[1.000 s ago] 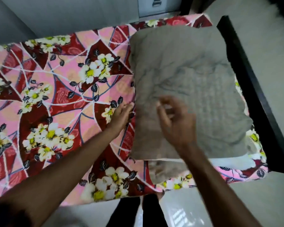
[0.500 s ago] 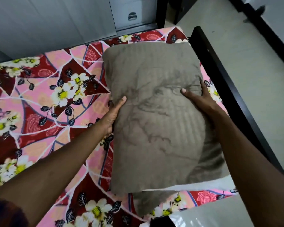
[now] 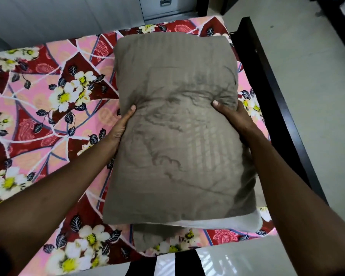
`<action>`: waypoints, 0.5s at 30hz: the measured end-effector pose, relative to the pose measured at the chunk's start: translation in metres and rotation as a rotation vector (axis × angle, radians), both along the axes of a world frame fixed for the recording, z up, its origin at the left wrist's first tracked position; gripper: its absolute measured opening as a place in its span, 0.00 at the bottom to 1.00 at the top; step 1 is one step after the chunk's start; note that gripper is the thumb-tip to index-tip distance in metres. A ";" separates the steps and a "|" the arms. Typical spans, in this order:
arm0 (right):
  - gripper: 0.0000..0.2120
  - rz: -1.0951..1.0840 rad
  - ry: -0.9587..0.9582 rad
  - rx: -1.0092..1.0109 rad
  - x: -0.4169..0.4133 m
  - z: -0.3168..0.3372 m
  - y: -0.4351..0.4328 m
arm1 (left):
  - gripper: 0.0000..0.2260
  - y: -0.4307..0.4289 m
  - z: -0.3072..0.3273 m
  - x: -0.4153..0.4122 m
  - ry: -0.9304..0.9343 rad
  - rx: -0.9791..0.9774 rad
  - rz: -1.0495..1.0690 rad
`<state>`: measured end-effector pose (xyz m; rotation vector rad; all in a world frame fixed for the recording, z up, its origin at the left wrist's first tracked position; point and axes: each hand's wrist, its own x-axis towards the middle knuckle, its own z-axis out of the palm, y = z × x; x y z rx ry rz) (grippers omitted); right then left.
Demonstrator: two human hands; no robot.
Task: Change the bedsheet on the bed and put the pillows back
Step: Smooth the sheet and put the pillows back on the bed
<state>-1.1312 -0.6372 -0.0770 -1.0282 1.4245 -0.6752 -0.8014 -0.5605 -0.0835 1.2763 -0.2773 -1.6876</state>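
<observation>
Over floral bedsheet (image 3: 48,120) | taupe striped pillow (image 3: 177,146), creased | left hand (image 3: 121,128), right hand (image 3: 235,118): fingers clasp its sides

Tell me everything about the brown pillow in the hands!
The grey-brown pillow is plump and rectangular, its cover looking like soft cloth with faint stripes and dark creases across the middle. It is held lengthwise over the flowered bedsheet, near the dark bed frame. The left hand and right hand grip its sides, thumbs on top, pinching it in. Something white peeks out under its near edge.
</observation>
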 end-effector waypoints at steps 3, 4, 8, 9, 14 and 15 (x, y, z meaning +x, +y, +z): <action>0.34 -0.056 0.005 -0.082 0.006 0.017 0.009 | 0.16 0.009 0.013 0.004 -0.042 -0.016 0.052; 0.33 -0.062 0.012 -0.102 0.008 0.023 0.012 | 0.13 0.013 0.020 0.005 -0.045 -0.024 0.057; 0.35 -0.039 0.023 -0.161 0.035 0.057 0.019 | 0.18 0.034 0.058 0.028 -0.073 -0.028 0.082; 0.37 -0.029 0.017 -0.173 0.044 0.067 0.021 | 0.19 0.040 0.068 0.036 -0.071 -0.026 0.108; 0.34 0.083 -0.090 -0.248 0.140 0.120 0.035 | 0.19 0.089 0.125 0.117 -0.153 -0.107 0.221; 0.32 0.104 -0.105 -0.256 0.160 0.128 0.040 | 0.19 0.099 0.134 0.134 -0.166 -0.115 0.239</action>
